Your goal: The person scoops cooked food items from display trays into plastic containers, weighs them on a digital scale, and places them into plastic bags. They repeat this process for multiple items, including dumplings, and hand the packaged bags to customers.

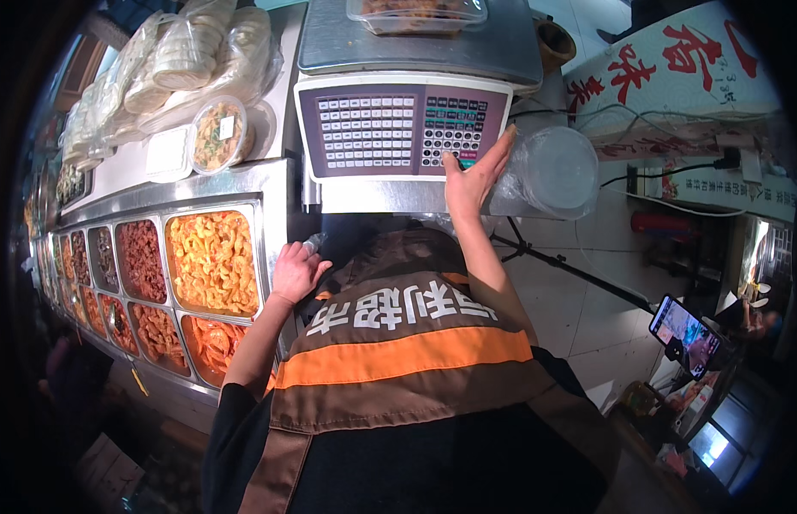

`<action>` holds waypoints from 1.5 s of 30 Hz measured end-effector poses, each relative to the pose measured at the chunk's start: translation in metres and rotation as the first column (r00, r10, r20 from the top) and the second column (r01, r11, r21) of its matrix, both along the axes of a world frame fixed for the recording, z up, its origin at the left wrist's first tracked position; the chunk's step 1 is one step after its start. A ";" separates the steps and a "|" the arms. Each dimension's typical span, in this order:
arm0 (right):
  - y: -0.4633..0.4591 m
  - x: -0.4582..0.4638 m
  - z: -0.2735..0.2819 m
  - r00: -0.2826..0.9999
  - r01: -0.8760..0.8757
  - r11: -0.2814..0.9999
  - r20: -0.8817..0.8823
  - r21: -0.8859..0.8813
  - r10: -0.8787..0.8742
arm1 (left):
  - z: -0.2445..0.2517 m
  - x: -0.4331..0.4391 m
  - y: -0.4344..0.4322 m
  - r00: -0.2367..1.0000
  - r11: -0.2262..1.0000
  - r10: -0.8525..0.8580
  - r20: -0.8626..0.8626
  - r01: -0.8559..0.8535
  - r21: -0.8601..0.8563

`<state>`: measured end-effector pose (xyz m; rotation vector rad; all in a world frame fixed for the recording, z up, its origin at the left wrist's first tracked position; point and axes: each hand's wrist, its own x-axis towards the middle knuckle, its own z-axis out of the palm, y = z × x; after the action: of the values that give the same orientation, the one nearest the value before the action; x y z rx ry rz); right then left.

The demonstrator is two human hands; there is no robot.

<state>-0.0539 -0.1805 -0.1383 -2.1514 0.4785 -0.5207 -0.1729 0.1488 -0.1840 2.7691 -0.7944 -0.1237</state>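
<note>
My right hand (472, 183) reaches up to the keypad at the right side of an electronic weighing scale (366, 135), its thumb on or just over the lower keys and its fingers stretched along the scale's right edge. It holds nothing that shows. On the scale's metal platform (411, 54) stands a clear plastic box of food (424, 13), partly cut off by the top of the view. My left hand (299, 273) is beside the apron, near the corner of the food trays, its fingers curled and a bit of clear plastic film (316, 241) at the fingertips; the grip is partly hidden.
Steel trays of yellow food (212, 263), red food (140, 260) and others fill the counter at left. Behind them are a round tub (218, 135) and bagged flatbreads (186, 58). Stacked clear lids or tubs (562, 170) stand right of the scale, near cables and a phone (687, 337) on a stand.
</note>
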 end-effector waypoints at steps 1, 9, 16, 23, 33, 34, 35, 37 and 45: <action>0.003 0.001 0.003 1.000 0.006 1.000 -0.009 -0.017 -0.006 | 0.000 0.000 0.000 1.000 1.000 0.001 0.002 -0.001 -0.005; 0.016 0.008 0.010 0.988 0.077 0.991 -0.124 -0.105 -0.090 | 0.000 0.000 0.002 1.000 1.000 -0.002 0.011 0.002 -0.019; 0.013 -0.003 0.001 0.991 0.028 0.986 -0.122 -0.163 -0.048 | 0.000 0.000 0.002 1.000 1.000 0.001 0.013 0.000 -0.021; -0.012 -0.006 -0.006 0.996 0.040 0.950 0.058 0.309 -0.061 | -0.001 0.000 0.001 1.000 1.000 0.002 0.028 -0.001 -0.029; -0.025 -0.001 -0.025 0.992 0.056 0.894 0.073 0.446 -0.098 | 0.000 0.000 -0.001 0.999 1.000 0.008 0.043 -0.007 -0.019; -0.026 -0.001 -0.025 0.995 0.065 0.915 0.044 0.398 -0.090 | 0.000 -0.001 -0.001 0.999 1.000 0.013 0.040 -0.012 -0.024; -0.027 0.000 -0.023 0.996 0.073 0.934 0.018 0.350 -0.085 | 0.000 -0.001 -0.002 0.999 0.999 0.016 0.040 -0.015 -0.029; -0.027 -0.002 -0.018 0.993 0.099 0.933 0.025 0.345 -0.115 | 0.001 -0.001 -0.002 0.999 1.000 0.017 0.041 -0.016 -0.025; -0.065 0.021 0.015 0.960 0.201 0.956 0.152 0.215 -0.236 | 0.000 -0.003 -0.001 0.999 1.000 0.012 0.041 -0.012 -0.006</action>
<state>-0.0334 -0.2458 -0.1232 -1.8532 0.6463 -0.7487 -0.1754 0.1473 -0.1836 2.7785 -0.7866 -0.0619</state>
